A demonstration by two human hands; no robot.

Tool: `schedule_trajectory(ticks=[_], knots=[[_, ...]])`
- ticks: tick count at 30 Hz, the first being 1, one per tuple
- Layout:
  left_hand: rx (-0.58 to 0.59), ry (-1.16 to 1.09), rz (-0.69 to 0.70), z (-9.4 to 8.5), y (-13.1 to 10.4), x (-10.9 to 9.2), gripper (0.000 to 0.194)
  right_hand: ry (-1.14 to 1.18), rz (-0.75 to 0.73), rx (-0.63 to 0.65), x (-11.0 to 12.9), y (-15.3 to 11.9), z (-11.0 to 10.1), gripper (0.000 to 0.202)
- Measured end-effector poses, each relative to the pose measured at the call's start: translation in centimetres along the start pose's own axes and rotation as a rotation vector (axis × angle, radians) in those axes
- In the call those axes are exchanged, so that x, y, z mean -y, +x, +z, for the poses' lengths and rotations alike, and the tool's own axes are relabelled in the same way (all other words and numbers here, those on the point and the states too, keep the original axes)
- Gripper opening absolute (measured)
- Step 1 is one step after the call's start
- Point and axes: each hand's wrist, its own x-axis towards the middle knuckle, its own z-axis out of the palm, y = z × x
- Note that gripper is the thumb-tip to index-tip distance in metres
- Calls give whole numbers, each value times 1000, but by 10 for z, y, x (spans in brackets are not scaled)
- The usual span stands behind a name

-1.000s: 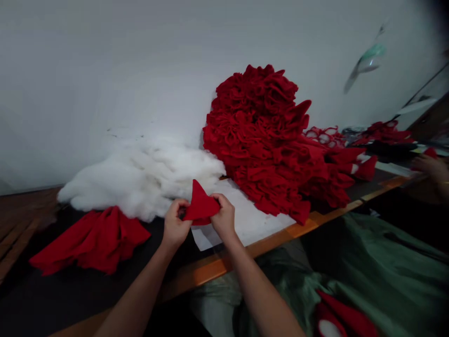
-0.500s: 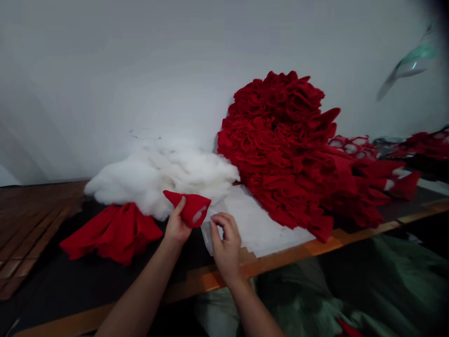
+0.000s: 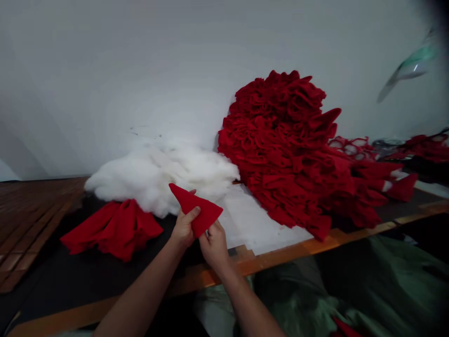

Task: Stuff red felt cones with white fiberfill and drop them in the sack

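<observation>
A red cone-shaped fabric piece is held above the table, its tip pointing up and left. My left hand grips its left side, thumb lying on top of the cloth. At its lower right edge is my right hand, closed, with some fingers hidden behind or inside the fabric. Fluffy white stuffing lies just behind the hands. To the left rests a small heap of red fabric pieces. A tall pile of red fabric pieces stands to the right.
Brown strips lie at the far left. A white sheet lies under the red pile's front. Orange-brown tape runs along the table's front edge, with green bags below it.
The red piece has turned and its wide edge has spread flatter, so the white inside is now hidden. My right hand has moved left and up to the piece's edge.
</observation>
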Motion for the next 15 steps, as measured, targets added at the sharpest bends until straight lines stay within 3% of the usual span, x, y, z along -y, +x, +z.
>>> schedule_trajectory(ticks=[3,6,8,12,15], knots=[[-13,-7,3,0,1,-4,70,-5,6,0,2,-1,-7,35],[-46,-29,-28,0,2,-10,63,-7,98,-257,-2,1,-16,25],[-36,-38,-70,1,2,-11,56,80,186,-340,-7,7,-20,27],[10,-46,-147,2,-1,-8,43,417,359,-106,-13,22,-15,32],[80,-50,-164,0,-3,-4,45,573,468,-122,-12,29,-7,25]])
